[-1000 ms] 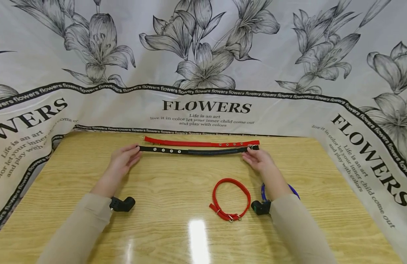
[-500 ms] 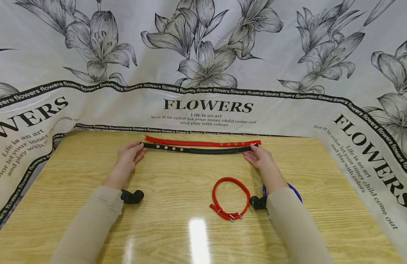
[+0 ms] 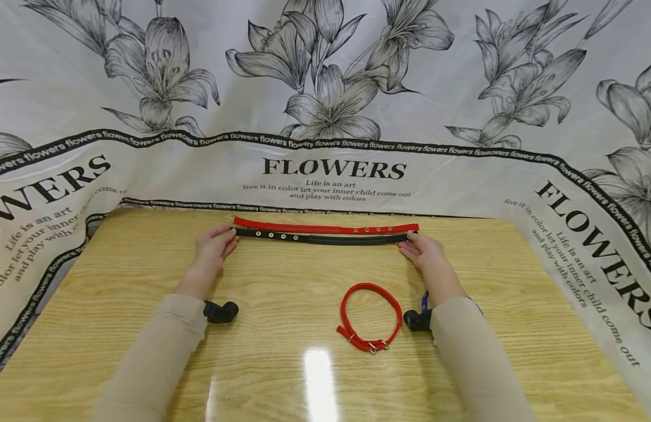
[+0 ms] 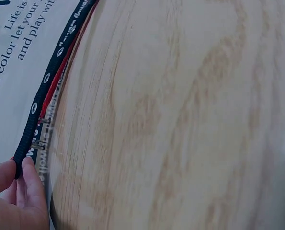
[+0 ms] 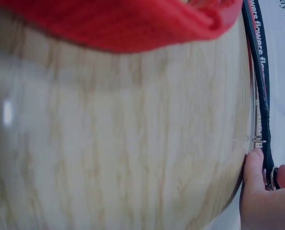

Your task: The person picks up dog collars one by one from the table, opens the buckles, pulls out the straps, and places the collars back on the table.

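Nearest the person, a closed red collar (image 3: pixel 364 346) lies on the wooden table (image 3: pixel 283 310), well short of the fingers and closer to the right ones; right of it, a blue collar (image 3: pixel 425 301) is partly hidden beneath the right sleeve (image 3: pixel 480 351). Farther out, the left hand (image 3: pixel 210 251) pinches the eyelet end of a black collar (image 3: pixel 330 240), and the right hand (image 3: pixel 426 253) pinches its other end, beside a metal ring (image 5: pixel 275 178). The collar stretches between both sets of clamped fingers, bowing slightly. Just beyond runs a straight red collar (image 3: pixel 304 227), then a flowered cloth (image 3: pixel 452 190).
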`<state>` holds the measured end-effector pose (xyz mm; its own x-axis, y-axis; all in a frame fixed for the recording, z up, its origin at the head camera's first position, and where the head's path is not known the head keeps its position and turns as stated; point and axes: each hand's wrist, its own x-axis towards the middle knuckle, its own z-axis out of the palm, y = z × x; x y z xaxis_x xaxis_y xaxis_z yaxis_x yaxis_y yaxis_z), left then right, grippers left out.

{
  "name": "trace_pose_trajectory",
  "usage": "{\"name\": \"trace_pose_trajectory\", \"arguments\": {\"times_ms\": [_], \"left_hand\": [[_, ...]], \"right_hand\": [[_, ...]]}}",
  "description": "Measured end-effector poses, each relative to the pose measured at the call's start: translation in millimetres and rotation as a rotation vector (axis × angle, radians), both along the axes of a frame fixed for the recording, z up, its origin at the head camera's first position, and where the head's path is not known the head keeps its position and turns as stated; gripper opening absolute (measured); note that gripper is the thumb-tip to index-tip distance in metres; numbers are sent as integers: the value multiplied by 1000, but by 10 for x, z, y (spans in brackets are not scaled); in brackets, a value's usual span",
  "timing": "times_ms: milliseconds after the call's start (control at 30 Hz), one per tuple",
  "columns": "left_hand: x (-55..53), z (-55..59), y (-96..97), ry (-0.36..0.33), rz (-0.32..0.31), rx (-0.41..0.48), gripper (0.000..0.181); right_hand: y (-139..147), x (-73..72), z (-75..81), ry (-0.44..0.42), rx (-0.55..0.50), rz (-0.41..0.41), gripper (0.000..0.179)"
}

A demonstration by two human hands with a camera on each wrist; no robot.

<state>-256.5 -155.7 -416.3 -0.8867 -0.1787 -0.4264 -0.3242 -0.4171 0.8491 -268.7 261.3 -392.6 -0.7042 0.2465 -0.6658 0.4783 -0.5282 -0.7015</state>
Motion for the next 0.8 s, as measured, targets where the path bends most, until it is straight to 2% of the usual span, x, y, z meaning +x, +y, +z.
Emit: {"name": "trace_pose_trajectory", "arguments": {"times_ms": [133,233,633,800], "left_hand": [[-14,-9,25,-2,14,-6,46],[-20,-13,35,-7,24,-20,45],[-18,-23,-12,-14,28,1,44],[33,17,-64,-2,-17,1,46]], "right_hand": [[49,9,8,6,-11,2,13],[79,13,20,20,-4,-9,7],[108,22,37,43,43,-27,10],[162,19,45,52,65,-59,7]]}}
